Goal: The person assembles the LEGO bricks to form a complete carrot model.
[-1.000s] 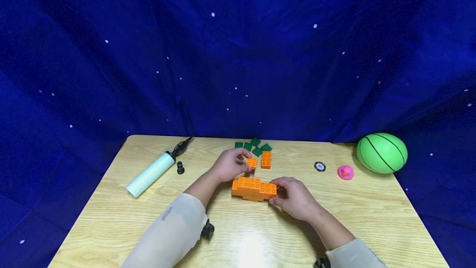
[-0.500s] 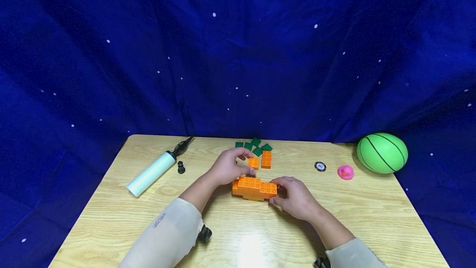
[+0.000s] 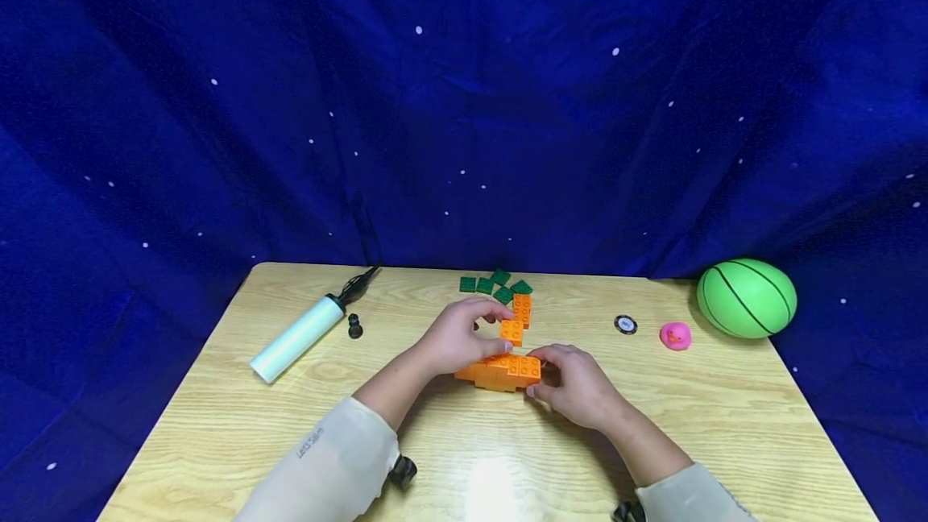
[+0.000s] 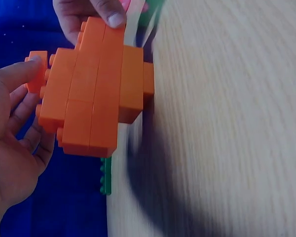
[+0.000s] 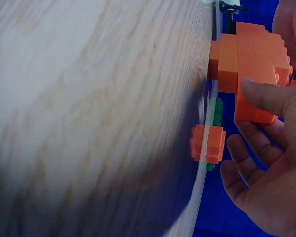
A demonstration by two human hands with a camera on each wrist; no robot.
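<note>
My left hand [image 3: 458, 337] pinches a small orange toy brick [image 3: 511, 332] between thumb and fingers. In the left wrist view this brick [image 4: 38, 74] is just off the studded side of a larger orange block build [image 4: 93, 89]. The build [image 3: 500, 379] stands on the table, its left part partly covered by my left hand in the head view. My right hand [image 3: 576, 387] grips the build's right end. In the right wrist view, the thumb lies across one face of the build [image 5: 256, 59], with fingers at the opposite side.
Behind the held brick lie orange bricks [image 3: 523, 306] and several green bricks [image 3: 484, 286]. Leftward are a hand pump [image 3: 299, 338] and a small black pawn-like piece [image 3: 354, 327]. A poker chip [image 3: 626, 325], pink rubber duck [image 3: 676, 336] and green ball [image 3: 747, 298] sit to the right.
My left hand has moved right and slightly nearer, bringing the small orange brick over beside the build's back. The right hand stays at the build's right end.
</note>
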